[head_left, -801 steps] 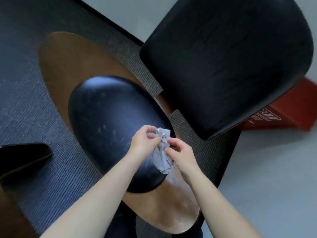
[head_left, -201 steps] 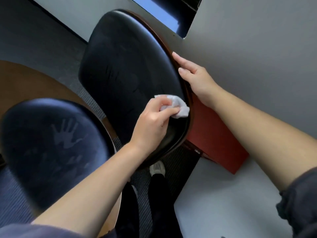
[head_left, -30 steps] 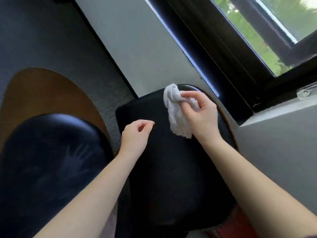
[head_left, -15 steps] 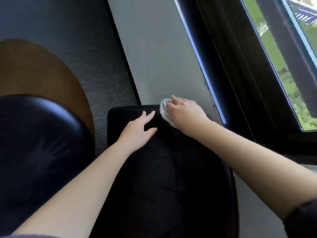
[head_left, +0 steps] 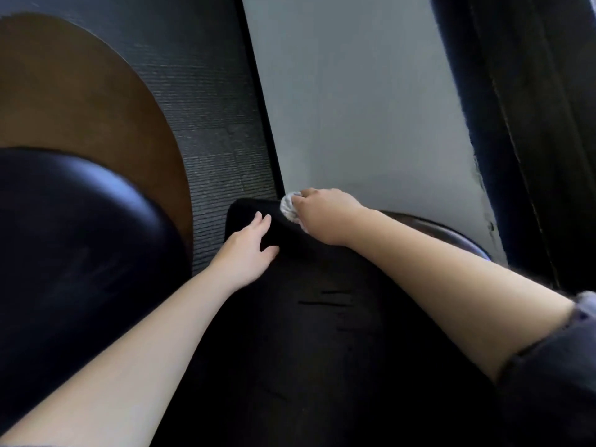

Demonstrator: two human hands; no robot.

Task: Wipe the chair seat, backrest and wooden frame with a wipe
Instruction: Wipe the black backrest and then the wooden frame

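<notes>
At the black padded backrest [head_left: 306, 317] top edge, 12 o'clock | right hand [head_left: 325, 214]: fingers curl round crumpled white wipe [head_left: 288, 209] | left hand [head_left: 248, 250] flat, fingers straight, at wipe's 8 o'clock | edge runs roughly 9-to-3

Dim, soft daylight with a cool cast, and no hard shadows anywhere. The pale wall [head_left: 354, 108] is the brightest patch and is evenly lit. The black backrest [head_left: 290, 350] sinks into near-featureless dark, its texture lost, while the seat [head_left: 80, 237] shows a broad bluish sheen across its upper curve. Everything is slightly soft, with smeared edges. The wipe [head_left: 288, 209] in the right grip [head_left: 322, 214] is a blurred pale lump. Wide-angle bending tilts the wall's straight lines toward the corners.
</notes>
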